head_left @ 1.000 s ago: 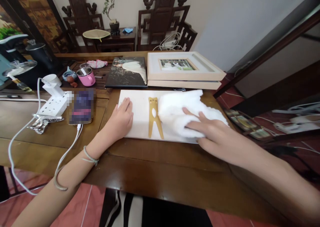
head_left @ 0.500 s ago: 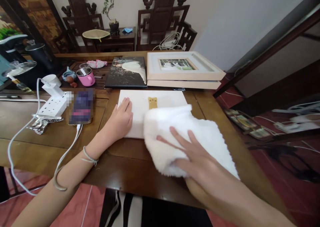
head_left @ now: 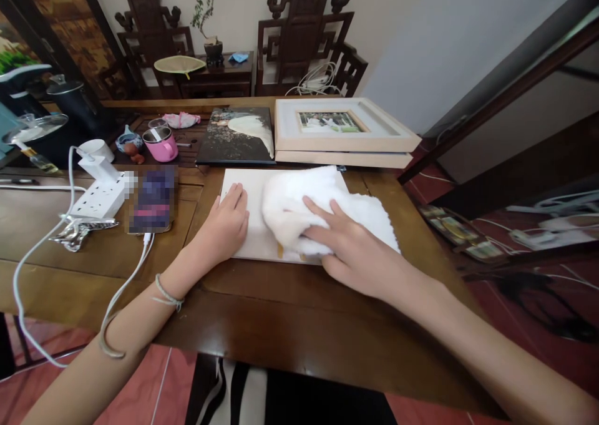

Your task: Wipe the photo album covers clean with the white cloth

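Note:
A white fluffy cloth (head_left: 304, 203) lies bunched over the right part of a flat white board (head_left: 255, 225) on the wooden table. My right hand (head_left: 344, 238) presses on the cloth from above, fingers partly spread and sunk in its folds. Along the board's left edge rests my left hand (head_left: 227, 222), its fingers stretched out flat on the surface. A small yellow patch of the board's picture peeks out below the cloth; the rest of that picture is covered.
Behind the board are a dark photo panel (head_left: 238, 135) and a pale-framed picture (head_left: 346, 122) atop another frame. To the left sit a pink mug (head_left: 160, 144), a power strip (head_left: 103, 194), a phone (head_left: 152, 200) on its cable, and crumpled foil (head_left: 79, 230).
My right hand and the cloth have moved away from me and a little left, up over the board. The yellow figure is now mostly covered. My left hand stays put.

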Tool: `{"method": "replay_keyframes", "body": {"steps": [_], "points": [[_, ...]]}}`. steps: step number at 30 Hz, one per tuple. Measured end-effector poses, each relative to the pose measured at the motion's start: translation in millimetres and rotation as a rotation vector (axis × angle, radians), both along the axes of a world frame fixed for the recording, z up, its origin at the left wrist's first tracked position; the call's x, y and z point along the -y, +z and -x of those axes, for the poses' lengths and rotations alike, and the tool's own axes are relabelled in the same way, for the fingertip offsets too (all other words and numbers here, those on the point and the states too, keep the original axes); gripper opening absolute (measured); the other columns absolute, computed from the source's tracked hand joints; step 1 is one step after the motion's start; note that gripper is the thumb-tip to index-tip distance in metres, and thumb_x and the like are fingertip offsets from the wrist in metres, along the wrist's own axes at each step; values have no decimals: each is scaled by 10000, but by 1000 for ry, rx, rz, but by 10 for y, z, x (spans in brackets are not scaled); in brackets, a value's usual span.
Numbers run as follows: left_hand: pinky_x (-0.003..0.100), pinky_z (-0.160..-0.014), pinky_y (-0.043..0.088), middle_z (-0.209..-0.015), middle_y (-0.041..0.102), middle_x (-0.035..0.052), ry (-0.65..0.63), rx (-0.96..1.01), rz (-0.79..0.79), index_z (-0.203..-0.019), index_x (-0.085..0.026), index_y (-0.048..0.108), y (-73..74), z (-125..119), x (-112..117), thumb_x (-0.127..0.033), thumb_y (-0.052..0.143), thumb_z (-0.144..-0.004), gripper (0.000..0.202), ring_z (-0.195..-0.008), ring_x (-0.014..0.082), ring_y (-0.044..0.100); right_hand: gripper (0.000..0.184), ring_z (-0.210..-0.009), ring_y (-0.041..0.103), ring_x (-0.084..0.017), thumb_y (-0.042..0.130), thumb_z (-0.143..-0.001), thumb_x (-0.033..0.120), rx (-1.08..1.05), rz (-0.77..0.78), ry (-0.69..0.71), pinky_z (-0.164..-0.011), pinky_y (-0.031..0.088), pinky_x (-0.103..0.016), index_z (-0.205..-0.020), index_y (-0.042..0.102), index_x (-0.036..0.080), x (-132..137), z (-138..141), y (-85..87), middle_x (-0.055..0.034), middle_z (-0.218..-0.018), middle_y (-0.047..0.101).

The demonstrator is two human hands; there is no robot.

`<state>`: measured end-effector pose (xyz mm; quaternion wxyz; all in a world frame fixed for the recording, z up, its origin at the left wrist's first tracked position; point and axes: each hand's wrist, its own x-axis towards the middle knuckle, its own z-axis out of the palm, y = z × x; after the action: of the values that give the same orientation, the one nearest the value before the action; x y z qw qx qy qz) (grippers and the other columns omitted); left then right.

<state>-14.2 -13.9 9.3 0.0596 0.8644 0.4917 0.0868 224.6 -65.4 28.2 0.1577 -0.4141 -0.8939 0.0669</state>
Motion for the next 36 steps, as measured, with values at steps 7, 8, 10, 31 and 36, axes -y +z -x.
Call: {"method": "replay_keyframes", "body": {"steps": [7, 8, 10, 31, 36], "points": [[570, -1141, 311, -1535, 308, 286, -6, -14, -19, -1426, 12, 320, 26, 27, 1, -154, 249, -972, 488, -1478, 334, 225, 539, -1451, 229, -387, 417, -659, -46, 11, -44, -146, -1108, 264, -704, -1108, 638, 155, -210, 143, -79, -153, -1459, 508], [572, -1137, 317, -1535, 307, 288, -9, -18, -26, -1424, 12, 321, 32, 30, 0, -155, 247, -973, 487, -1476, 336, 230, 531, -1455, 218, -388, 421, -655, -43, 16, -53, -142, -1112, 253, -706, -1093, 641, 161, -187, 160, -79, -140, -1491, 473], [571, -1126, 336, -1532, 310, 290, -15, -29, -41, -1421, 12, 326, 40, 28, -4, -155, 243, -975, 483, -1470, 341, 245, 488, -1461, 204, -387, 429, -670, -27, 22, -67, -141, -1123, 236, -702, -1061, 647, 169, -132, 184, -67, -119, -1525, 426], [579, -1128, 336, -1531, 306, 290, -19, -11, -25, -1423, 13, 322, 40, 36, 15, -157, 252, -974, 485, -1466, 354, 249, 470, -1430, 321, -332, 433, -726, -4, 25, -36, -130, -1139, 312, -616, -1097, 656, 179, -272, -54, -23, -111, -1452, 524], [570, -1135, 328, -1533, 306, 286, -15, -13, -13, -1420, 23, 322, 22, 25, -13, -152, 247, -973, 485, -1471, 345, 239, 483, -1416, 323, -401, 435, -715, -13, 83, -33, -220, -1085, 325, -685, -1120, 654, 133, -319, 125, -36, -180, -1413, 549]]}}
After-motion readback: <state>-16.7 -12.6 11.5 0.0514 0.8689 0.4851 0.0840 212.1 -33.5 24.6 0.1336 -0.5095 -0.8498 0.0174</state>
